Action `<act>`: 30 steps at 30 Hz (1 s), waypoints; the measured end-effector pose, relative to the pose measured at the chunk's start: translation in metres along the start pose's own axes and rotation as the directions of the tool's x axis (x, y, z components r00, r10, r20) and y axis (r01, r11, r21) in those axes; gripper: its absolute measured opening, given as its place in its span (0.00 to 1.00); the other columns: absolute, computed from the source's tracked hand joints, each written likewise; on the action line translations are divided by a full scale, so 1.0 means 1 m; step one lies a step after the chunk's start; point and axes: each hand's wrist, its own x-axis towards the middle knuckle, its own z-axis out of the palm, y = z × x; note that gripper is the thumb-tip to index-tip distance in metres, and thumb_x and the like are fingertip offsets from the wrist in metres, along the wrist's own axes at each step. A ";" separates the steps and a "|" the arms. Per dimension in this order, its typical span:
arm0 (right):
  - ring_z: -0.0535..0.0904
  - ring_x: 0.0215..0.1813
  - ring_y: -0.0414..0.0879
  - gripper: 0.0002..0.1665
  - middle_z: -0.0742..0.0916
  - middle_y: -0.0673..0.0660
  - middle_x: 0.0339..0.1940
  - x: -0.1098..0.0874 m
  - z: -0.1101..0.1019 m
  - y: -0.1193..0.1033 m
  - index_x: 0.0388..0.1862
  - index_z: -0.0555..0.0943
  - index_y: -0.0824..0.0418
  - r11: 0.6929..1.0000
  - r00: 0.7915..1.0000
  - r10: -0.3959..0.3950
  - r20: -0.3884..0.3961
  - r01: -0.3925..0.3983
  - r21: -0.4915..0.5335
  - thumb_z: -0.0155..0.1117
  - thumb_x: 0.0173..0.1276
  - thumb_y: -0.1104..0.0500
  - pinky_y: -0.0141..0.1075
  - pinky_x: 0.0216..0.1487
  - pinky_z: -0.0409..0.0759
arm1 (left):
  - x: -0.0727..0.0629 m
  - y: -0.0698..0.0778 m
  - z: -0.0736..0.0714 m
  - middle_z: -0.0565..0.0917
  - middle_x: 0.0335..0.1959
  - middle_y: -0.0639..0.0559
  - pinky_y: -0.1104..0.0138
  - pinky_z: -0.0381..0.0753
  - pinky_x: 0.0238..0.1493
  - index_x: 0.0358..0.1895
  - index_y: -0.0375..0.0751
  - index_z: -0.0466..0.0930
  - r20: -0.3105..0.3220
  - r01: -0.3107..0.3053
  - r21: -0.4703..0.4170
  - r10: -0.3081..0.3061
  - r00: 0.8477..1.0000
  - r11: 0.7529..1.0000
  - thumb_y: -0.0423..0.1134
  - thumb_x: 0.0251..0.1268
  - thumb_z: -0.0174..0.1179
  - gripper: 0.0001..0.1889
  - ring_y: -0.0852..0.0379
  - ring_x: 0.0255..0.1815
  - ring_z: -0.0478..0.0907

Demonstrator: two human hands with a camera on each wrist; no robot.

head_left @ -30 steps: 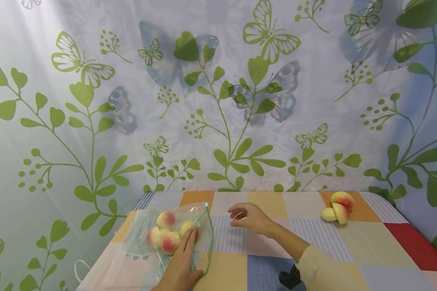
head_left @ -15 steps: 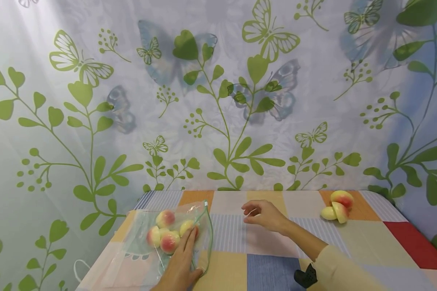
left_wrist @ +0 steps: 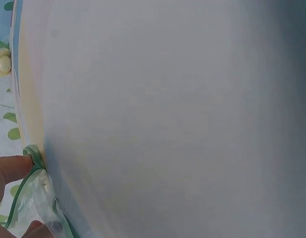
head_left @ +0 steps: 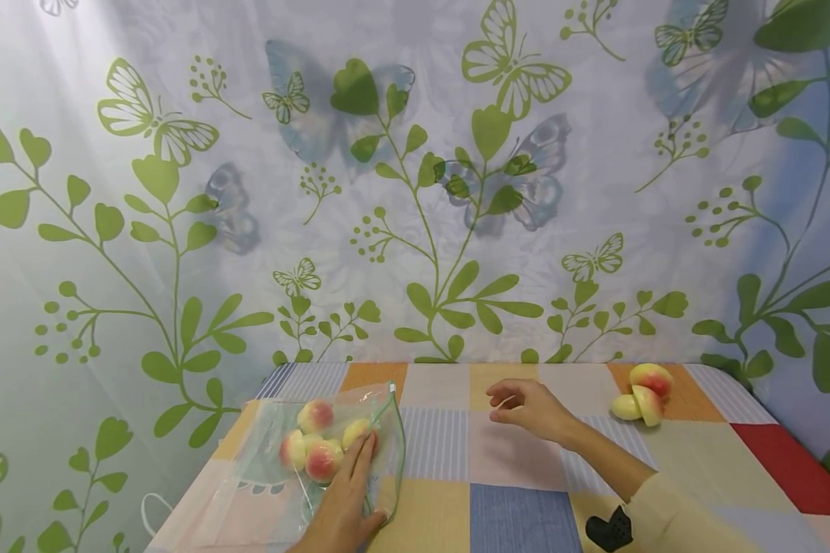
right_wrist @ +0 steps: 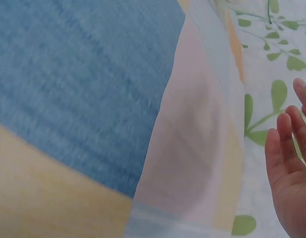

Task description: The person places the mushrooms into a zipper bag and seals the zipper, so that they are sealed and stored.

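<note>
A clear zip bag (head_left: 256,491) with a green seal lies on the left part of the table. Several red-and-yellow peach pieces (head_left: 323,461) show through its plastic. My left hand (head_left: 346,488) rests on the bag, fingers extended over a piece and thumb by the green edge. In the left wrist view that thumb (left_wrist: 13,168) touches the green seal (left_wrist: 36,156). Holding nothing, my right hand (head_left: 531,411) hovers over the middle of the table with loosely bent fingers. More peach pieces (head_left: 645,403) lie together at the back right, beyond the right hand.
A patchwork cloth (head_left: 429,507) covers the table. Behind it hangs a curtain (head_left: 415,253) printed with leaves and butterflies. A black heart-shaped object (head_left: 610,530) sits by the right sleeve (head_left: 678,514). A white loop (head_left: 154,511) sticks out at the table's left edge.
My right hand has moved steadily to the right, away from the bag, and the black object has shifted with the sleeve. My left hand, the bag and the peach pieces have stayed put.
</note>
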 end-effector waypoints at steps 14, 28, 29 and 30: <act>0.84 0.50 0.51 0.27 0.86 0.61 0.49 -0.018 -0.031 0.009 0.62 0.81 0.65 0.999 0.998 0.042 -0.038 -0.042 0.001 0.76 0.67 0.58 0.35 0.45 0.86 | -0.001 0.001 -0.002 0.59 0.78 0.32 0.42 0.75 0.64 0.80 0.29 0.51 0.010 0.005 -0.015 -0.005 1.000 1.000 0.31 0.40 0.85 0.63 0.30 0.73 0.63; 0.85 0.50 0.54 0.30 0.86 0.61 0.49 -0.044 -0.073 0.020 0.63 0.79 0.71 0.997 0.995 0.060 -0.083 -0.064 -0.051 0.75 0.68 0.58 0.35 0.45 0.87 | -0.001 0.003 -0.002 0.58 0.78 0.31 0.43 0.74 0.65 0.80 0.28 0.51 0.020 0.020 -0.006 -0.020 1.000 1.000 0.32 0.40 0.85 0.63 0.31 0.74 0.63; 0.85 0.50 0.54 0.30 0.86 0.62 0.49 -0.046 -0.076 0.021 0.64 0.78 0.71 0.996 0.994 0.060 -0.087 -0.065 -0.056 0.75 0.69 0.58 0.35 0.45 0.87 | 0.000 0.003 -0.002 0.58 0.78 0.31 0.43 0.74 0.65 0.80 0.28 0.51 0.017 0.025 -0.009 -0.024 1.000 1.000 0.32 0.40 0.85 0.63 0.31 0.74 0.63; 0.85 0.50 0.55 0.30 0.86 0.62 0.49 -0.047 -0.079 0.021 0.64 0.78 0.71 0.996 0.993 0.064 -0.096 -0.070 -0.063 0.75 0.69 0.58 0.35 0.45 0.87 | 0.000 0.003 -0.002 0.58 0.78 0.31 0.43 0.74 0.65 0.80 0.28 0.50 0.015 0.030 -0.011 -0.030 0.999 0.999 0.32 0.40 0.85 0.64 0.31 0.74 0.63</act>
